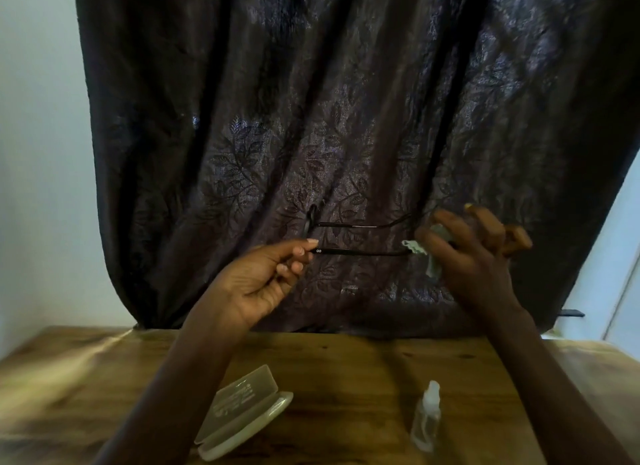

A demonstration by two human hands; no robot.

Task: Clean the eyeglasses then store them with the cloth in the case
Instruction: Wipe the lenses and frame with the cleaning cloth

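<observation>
Black-framed eyeglasses are held up in the air in front of a dark curtain, their two temple arms running sideways. My left hand pinches the tip of the nearer temple arm. My right hand grips a pale green cloth around the front of the glasses; the lenses are hidden behind that hand and cloth. A translucent case lies open on the wooden table below my left forearm.
A small clear spray bottle stands on the table to the right of the case. The dark leaf-patterned curtain hangs right behind the table's far edge. White walls flank the curtain on both sides.
</observation>
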